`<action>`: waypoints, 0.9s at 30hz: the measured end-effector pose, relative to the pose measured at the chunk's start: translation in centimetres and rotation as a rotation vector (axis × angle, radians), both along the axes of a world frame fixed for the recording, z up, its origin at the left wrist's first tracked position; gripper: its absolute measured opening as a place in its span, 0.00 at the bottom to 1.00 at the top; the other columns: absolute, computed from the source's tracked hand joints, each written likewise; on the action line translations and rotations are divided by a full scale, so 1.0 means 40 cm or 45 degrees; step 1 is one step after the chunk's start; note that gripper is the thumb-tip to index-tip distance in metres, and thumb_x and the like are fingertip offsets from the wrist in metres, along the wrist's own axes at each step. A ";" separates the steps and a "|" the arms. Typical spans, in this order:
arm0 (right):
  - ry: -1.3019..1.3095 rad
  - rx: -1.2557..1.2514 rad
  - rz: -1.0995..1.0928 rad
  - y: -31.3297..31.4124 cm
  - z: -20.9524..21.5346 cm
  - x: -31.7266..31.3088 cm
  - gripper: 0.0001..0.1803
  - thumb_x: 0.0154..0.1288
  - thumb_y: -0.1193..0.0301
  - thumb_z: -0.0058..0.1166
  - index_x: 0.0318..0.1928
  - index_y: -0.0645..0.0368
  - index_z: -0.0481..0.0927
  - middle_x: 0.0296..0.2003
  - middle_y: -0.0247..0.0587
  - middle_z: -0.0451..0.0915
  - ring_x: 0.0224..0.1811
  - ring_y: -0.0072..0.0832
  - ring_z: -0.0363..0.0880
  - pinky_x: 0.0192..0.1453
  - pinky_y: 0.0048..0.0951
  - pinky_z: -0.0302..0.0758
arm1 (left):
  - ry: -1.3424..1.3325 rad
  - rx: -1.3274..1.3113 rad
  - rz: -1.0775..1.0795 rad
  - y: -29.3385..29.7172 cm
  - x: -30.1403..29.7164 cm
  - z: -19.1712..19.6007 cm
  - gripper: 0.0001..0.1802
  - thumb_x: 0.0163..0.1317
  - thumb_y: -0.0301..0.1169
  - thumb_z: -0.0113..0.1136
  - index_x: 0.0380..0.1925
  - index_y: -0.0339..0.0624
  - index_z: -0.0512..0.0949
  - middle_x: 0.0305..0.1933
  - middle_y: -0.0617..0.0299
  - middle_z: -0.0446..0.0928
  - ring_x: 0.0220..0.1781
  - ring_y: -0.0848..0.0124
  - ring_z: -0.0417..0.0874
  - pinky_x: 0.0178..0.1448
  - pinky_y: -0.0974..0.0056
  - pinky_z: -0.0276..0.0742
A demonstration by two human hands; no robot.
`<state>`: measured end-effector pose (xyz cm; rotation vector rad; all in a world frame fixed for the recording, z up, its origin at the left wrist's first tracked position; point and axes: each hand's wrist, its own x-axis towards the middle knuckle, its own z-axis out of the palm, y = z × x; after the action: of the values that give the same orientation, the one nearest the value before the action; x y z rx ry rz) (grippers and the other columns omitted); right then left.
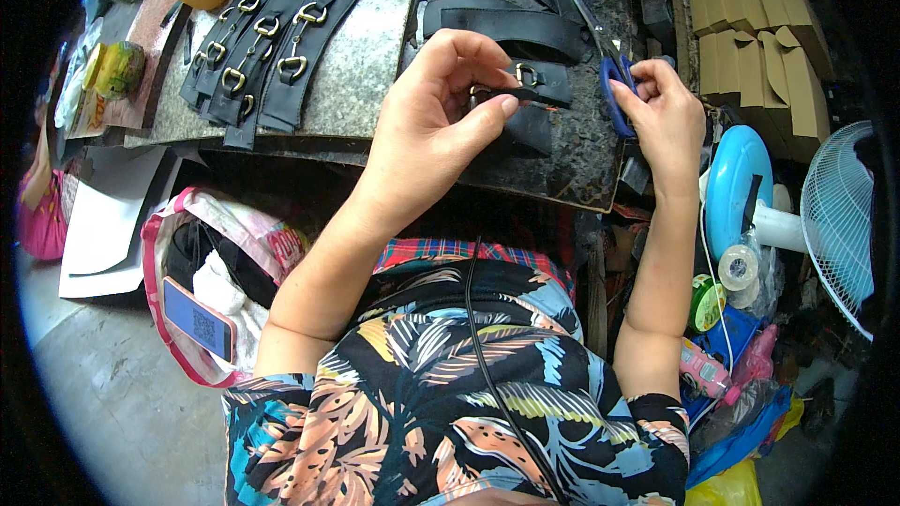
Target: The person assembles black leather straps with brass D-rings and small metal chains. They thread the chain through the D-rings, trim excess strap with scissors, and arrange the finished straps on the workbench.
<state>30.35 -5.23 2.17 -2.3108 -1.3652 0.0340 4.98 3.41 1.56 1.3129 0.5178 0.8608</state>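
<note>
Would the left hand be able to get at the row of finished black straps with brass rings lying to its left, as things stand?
Probably yes, though not freely: the left hand is pinching a black strap piece, so it would need to let go first. Nothing stands between it and the row of straps on the work board.

1. The black strap [525, 98] is a flat leather piece lying across the dark desk [581, 169], pinched at its near end between thumb and fingertips of the left hand [441, 103]. A brass D-ring [527, 75] sits on its upper band.
2. The blue-handled scissors [614, 94] stand nearly upright, gripped by the right hand [666, 117], just right of the strap.
</note>
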 end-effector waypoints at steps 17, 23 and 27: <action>0.601 0.428 0.709 -0.021 0.036 -0.182 0.07 0.71 0.75 0.60 0.36 0.65 0.80 0.28 0.41 0.75 0.29 0.32 0.75 0.35 0.29 0.72 | 0.417 0.922 -0.010 -0.015 -0.024 0.019 0.27 0.58 0.17 0.70 0.58 0.42 0.77 0.45 0.57 0.84 0.49 0.65 0.87 0.49 0.64 0.82; 0.514 0.347 0.567 -0.055 0.022 -0.169 0.08 0.70 0.73 0.62 0.35 0.65 0.80 0.27 0.42 0.76 0.28 0.32 0.76 0.35 0.30 0.72 | 0.620 1.328 0.082 0.027 -0.060 0.005 0.23 0.51 0.19 0.68 0.49 0.43 0.79 0.36 0.57 0.82 0.43 0.55 0.81 0.49 0.55 0.79; 0.293 0.263 0.513 -0.055 -0.002 -0.169 0.09 0.68 0.69 0.64 0.34 0.61 0.82 0.28 0.41 0.79 0.29 0.36 0.79 0.35 0.33 0.74 | 0.780 1.425 0.144 0.028 -0.084 0.003 0.24 0.51 0.22 0.74 0.51 0.45 0.82 0.42 0.59 0.83 0.47 0.57 0.81 0.52 0.57 0.79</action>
<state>23.61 -7.45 2.11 -1.7752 -1.6040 0.2632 1.60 4.54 1.66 2.6381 0.6002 0.8500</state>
